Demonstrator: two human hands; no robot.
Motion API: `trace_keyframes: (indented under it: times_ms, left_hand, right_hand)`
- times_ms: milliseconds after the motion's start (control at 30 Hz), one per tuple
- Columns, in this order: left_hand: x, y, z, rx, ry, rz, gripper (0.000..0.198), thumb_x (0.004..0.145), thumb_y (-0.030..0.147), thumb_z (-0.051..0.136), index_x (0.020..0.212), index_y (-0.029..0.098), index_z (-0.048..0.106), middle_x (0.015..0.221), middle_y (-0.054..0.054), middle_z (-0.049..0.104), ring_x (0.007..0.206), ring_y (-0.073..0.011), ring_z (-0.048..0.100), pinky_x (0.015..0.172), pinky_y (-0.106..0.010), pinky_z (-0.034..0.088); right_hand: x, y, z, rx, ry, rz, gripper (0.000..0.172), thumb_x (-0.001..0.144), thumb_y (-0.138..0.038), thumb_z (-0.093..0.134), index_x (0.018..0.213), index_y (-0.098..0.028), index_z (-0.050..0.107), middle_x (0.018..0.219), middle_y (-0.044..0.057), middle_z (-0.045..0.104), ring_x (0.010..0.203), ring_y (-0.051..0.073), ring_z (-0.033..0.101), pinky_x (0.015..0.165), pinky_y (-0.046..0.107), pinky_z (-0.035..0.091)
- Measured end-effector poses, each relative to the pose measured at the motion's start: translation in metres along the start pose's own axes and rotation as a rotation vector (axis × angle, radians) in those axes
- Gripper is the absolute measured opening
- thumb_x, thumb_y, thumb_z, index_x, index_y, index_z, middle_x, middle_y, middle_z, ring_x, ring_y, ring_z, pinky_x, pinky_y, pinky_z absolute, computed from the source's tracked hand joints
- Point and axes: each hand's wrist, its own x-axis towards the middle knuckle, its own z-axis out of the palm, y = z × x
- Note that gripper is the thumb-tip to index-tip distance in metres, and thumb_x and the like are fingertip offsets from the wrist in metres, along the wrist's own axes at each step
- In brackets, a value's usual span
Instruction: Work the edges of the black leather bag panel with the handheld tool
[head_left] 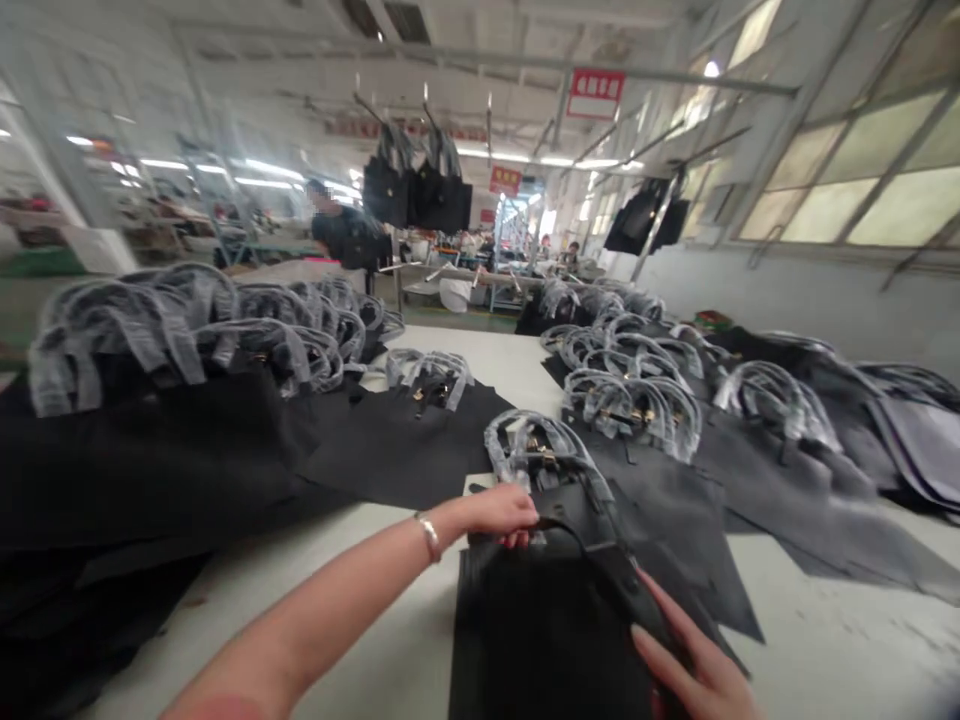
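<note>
In front of me on the white table lies a black tote bag [540, 620], its top toward the far side. Plastic-wrapped handles [551, 440] with gold-coloured fittings rise beyond its top edge. My left hand [506, 512], with a bracelet on the wrist, is closed in a pinch at the bag's upper left, by a dark strap-like edge. Along the bag's right side, my right hand [694, 650] grips the folded black edge between thumb and fingers. Part of the right hand's fingers is hidden by the bag.
Black bag pieces with wrapped handles are heaped on the left [165, 330] and right [637, 400] of the white table [360, 590]. One more bag piece [420, 450] lies ahead. Finished-looking black bags [412, 190] hang from a rack, and a person [337, 230] stands behind.
</note>
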Motion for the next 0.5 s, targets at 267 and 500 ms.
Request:
trace_keyframes:
  times_ms: [267, 500]
  left_hand:
    - [-0.032, -0.021, 0.091, -0.858, 0.2, -0.273, 0.05, 0.083, 0.057, 0.047, 0.085, 0.009, 0.058, 0.069, -0.007, 0.063, 0.042, -0.0068, 0.045, 0.04, -0.018, 0.035]
    - [-0.031, -0.015, 0.108, -0.977, 0.258, -0.227, 0.054, 0.077, 0.063, 0.055, 0.081, 0.009, 0.059, 0.071, -0.009, 0.065, 0.042, -0.0077, 0.047, 0.039, -0.018, 0.031]
  right_hand:
    - [-0.009, -0.024, 0.015, 0.233, -0.215, 0.075, 0.076, 0.083, -0.05, 0.059, 0.147, -0.021, 0.029, 0.055, -0.006, 0.06, 0.043, 0.015, 0.057, 0.041, 0.023, 0.045]
    - [0.004, -0.03, 0.022, 0.302, -0.244, 0.158, 0.082, 0.077, -0.051, 0.063, 0.146, -0.018, 0.031, 0.05, -0.005, 0.059, 0.039, 0.015, 0.055, 0.037, 0.021, 0.044]
